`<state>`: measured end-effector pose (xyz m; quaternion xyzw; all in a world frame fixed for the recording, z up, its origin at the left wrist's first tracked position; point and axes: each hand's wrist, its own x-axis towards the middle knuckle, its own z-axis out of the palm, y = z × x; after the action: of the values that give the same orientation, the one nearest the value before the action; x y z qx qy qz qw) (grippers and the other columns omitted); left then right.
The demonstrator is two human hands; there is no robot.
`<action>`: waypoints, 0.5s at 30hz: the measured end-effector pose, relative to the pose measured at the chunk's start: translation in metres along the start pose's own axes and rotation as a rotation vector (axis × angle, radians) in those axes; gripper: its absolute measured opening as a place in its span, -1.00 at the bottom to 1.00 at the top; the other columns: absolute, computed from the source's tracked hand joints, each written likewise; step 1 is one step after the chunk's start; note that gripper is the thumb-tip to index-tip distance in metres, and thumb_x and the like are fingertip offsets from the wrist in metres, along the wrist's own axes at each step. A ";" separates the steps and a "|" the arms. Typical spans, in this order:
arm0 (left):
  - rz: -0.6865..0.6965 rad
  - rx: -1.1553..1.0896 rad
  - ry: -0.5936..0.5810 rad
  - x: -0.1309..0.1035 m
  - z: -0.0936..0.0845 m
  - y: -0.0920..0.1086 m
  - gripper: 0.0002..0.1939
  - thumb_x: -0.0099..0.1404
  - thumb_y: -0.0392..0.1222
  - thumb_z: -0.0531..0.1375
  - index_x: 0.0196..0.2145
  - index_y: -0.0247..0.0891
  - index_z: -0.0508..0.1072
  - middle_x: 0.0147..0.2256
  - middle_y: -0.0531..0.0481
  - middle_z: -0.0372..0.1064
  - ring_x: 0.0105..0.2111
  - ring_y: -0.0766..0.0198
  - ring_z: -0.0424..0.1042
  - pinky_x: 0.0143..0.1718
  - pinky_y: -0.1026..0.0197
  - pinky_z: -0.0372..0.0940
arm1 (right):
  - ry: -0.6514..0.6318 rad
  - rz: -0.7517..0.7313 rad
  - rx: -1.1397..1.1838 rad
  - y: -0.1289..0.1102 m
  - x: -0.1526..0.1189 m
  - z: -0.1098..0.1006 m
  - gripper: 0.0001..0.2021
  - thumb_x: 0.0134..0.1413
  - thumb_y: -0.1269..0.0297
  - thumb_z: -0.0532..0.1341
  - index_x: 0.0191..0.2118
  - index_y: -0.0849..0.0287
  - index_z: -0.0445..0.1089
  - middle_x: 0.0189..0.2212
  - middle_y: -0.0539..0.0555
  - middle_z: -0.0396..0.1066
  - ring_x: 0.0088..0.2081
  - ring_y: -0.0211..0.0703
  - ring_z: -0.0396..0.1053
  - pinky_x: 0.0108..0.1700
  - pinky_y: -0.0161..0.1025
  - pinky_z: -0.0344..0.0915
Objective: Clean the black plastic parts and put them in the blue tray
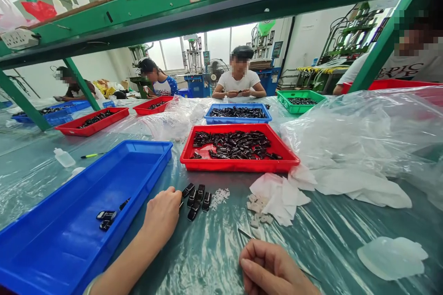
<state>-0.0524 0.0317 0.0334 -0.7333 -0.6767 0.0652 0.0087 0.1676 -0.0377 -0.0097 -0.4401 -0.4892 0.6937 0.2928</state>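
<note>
At seven o'clock, the left hand (pixel 162 212) is bunching its fingers by the parts (pixel 206 201), any grip hidden; at five, the right hand (pixel 266 265) is apparently gripping a rod (pixel 246 233), probably keeping it handy.

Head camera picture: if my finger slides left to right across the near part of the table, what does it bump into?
Long blue plastic tray, bare left hand, loose cluster of shiny black pieces, little heap of tiny white bits, bare right hand, flat pale translucent lump.
</note>
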 end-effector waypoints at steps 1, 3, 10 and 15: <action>-0.001 -0.002 0.009 0.000 0.000 0.000 -0.66 0.20 -0.46 -0.15 -0.37 -0.29 0.39 -0.30 -0.16 0.36 -0.29 0.04 0.42 -0.44 0.16 0.26 | 0.002 0.000 -0.001 0.000 0.000 0.001 -0.63 -0.05 -0.04 0.19 -0.45 0.22 0.21 -0.63 -0.06 0.29 -0.64 -0.44 0.23 -0.57 -0.47 0.15; 0.001 -0.007 0.027 0.000 0.001 -0.002 -0.66 0.20 -0.46 -0.15 -0.35 -0.28 0.39 -0.29 -0.14 0.35 -0.25 0.05 0.40 -0.43 0.18 0.25 | 0.011 -0.003 -0.001 -0.001 0.000 0.002 -0.64 -0.04 -0.02 0.18 -0.45 0.23 0.21 -0.63 -0.07 0.29 -0.64 -0.44 0.24 -0.57 -0.47 0.16; -0.048 -0.079 0.094 0.002 0.000 -0.009 -0.64 0.22 -0.42 -0.14 -0.12 -0.33 0.33 -0.17 -0.20 0.35 -0.11 0.03 0.34 -0.28 0.14 0.25 | 0.024 0.017 0.016 -0.004 -0.002 0.003 -0.70 -0.04 0.06 0.18 -0.44 0.24 0.21 -0.63 -0.08 0.29 -0.65 -0.45 0.23 -0.59 -0.48 0.16; 0.061 -0.597 0.109 -0.009 -0.010 0.004 -0.66 0.19 -0.27 0.03 -0.05 -0.24 0.30 -0.20 -0.06 0.38 -0.23 0.21 0.38 -0.21 0.21 0.26 | 0.046 0.005 0.044 -0.003 -0.006 0.004 -0.78 -0.04 0.19 0.18 -0.38 0.24 0.22 -0.62 -0.09 0.26 -0.63 -0.42 0.24 -0.58 -0.46 0.17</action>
<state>-0.0478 0.0237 0.0440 -0.7258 -0.6422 -0.1759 -0.1731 0.1664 -0.0435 -0.0042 -0.4506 -0.4660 0.6948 0.3116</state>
